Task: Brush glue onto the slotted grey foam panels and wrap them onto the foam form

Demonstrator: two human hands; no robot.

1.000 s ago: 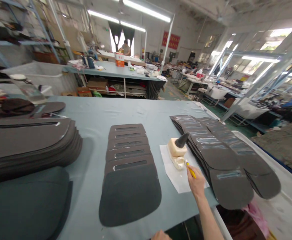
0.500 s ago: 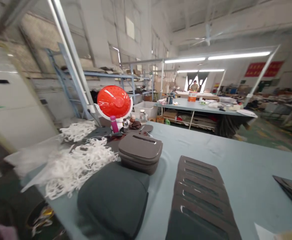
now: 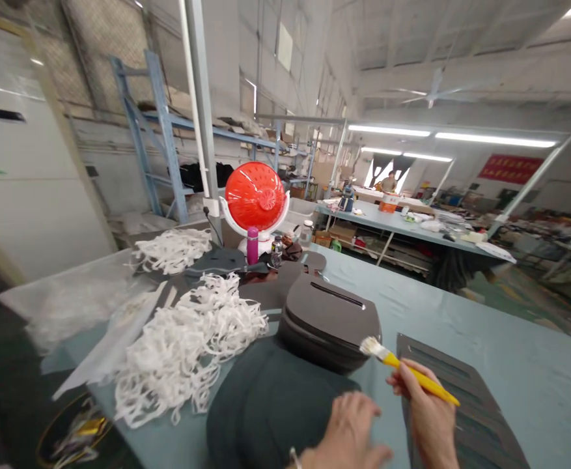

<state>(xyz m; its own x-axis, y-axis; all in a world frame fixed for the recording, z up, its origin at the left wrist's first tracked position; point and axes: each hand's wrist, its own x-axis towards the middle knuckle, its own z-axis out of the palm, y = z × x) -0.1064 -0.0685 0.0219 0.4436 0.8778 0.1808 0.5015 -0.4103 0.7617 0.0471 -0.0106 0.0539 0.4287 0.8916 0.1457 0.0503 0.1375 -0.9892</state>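
Observation:
My right hand [image 3: 424, 404] grips a paintbrush [image 3: 419, 376] by its yellow handle, and the pale bristles point up and to the left. Its place is over the left side of a dark flat panel with several slots [image 3: 480, 404]. My left hand [image 3: 348, 426] has its fingers spread at the right edge of a dark rounded fabric piece [image 3: 260, 397]; whether it touches the fabric I cannot tell. Behind that piece lies a dark grey stack of rounded panels [image 3: 331, 319], with a long slit in the top one.
White elastic strips [image 3: 187, 345] are heaped on the left of the blue-grey table [image 3: 441, 312]. A red-faced heater [image 3: 256, 198] and a pink bottle [image 3: 252, 246] stand behind. A metal post [image 3: 201, 98] rises there. Far off, a person [image 3: 389, 182] is at another table.
Both hands have come into view, the right one with the paintbrush. The camera has turned left, so the table's things appear further right.

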